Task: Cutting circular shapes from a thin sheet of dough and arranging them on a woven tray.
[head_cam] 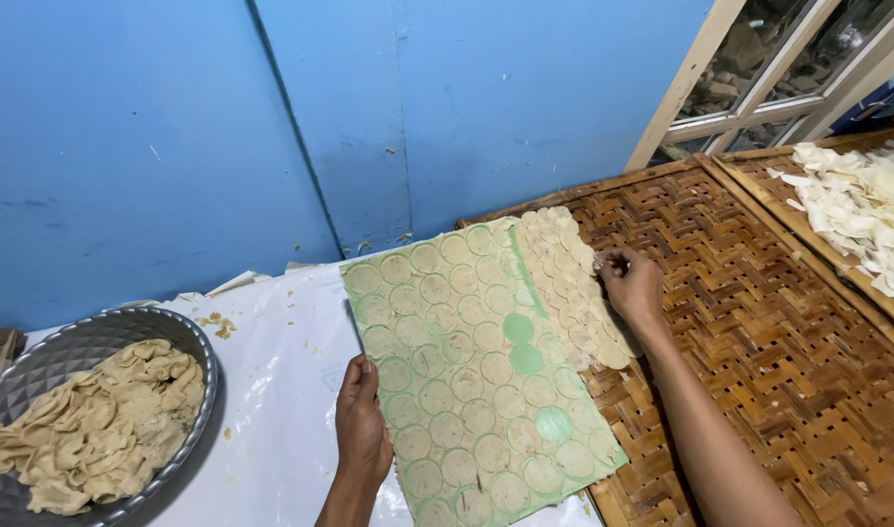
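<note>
Down at the centre, a green sheet (467,371) covered with thin round dough discs (437,395) lies partly on a white plastic-covered counter (281,390) and partly on a woven bamboo tray (759,322). The left hand (361,425) grips the sheet's left edge, thumb on top and the fingers tucked out of sight beneath. The right hand (630,283) rests at the sheet's far right edge, its fingers (608,262) curled and pinched on a disc among a strip of pale discs (569,288) laid overlapping on the tray, just beside the sheet. A few round spots (520,342) on the sheet are bare green.

At the lower left, a fluted metal bowl (198,351) sits on the counter, holding a heap of beige dough scraps (96,429). A second bamboo tray (750,171) at the upper right carries a pile of pale dried pieces (862,210). A blue wall (271,117) rises behind the counter, with a window frame (759,78) at the top right.
</note>
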